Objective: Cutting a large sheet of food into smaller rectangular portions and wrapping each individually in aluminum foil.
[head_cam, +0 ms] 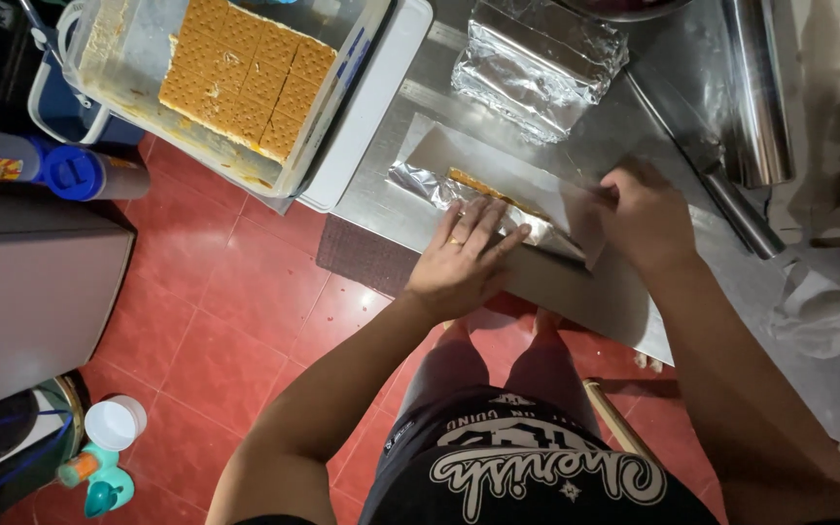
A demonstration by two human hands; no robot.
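Note:
My left hand (459, 258) lies flat, fingers spread, pressing on a foil-wrapped bar (420, 182) on the steel worktop (624, 301); a strip of brown biscuit filling (473, 184) shows at the fold. My right hand (646, 216) pinches the edge of the foil sheet (503, 165) and holds it folded over the bar. A clear plastic tub (337, 58) at the upper left holds a slab of square crackers (245, 73).
A finished foil packet (537, 63) lies at the back of the worktop. Foil rolls (755, 92) rest at the right. White plastic wrap (828, 316) sits at the right edge. Red floor tiles (235, 321) and bottles (41, 165) are at the left.

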